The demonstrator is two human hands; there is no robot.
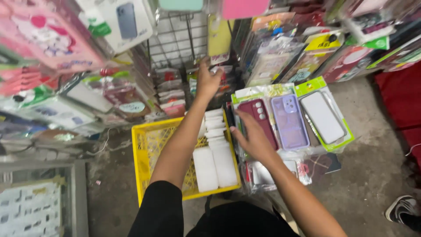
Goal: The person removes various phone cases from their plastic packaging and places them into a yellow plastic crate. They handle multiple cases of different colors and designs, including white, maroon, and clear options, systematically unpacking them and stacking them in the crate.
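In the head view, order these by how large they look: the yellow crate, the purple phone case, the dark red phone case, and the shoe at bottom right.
1. Yellow crate, clearly the largest.
2. Purple case and dark red case: they look about alike, and the right hand partly covers the red one, so I do not rank them.
3. Shoe, cut off by the frame edge.

This is a small shop or market stall that sells phone cases. Packaged phone cases [289,120] in clear plastic bags hang and lie everywhere, in many colours, some on a wire display rack [184,39]. A yellow plastic crate [147,153] with white stock stands on the bare concrete floor [368,166].
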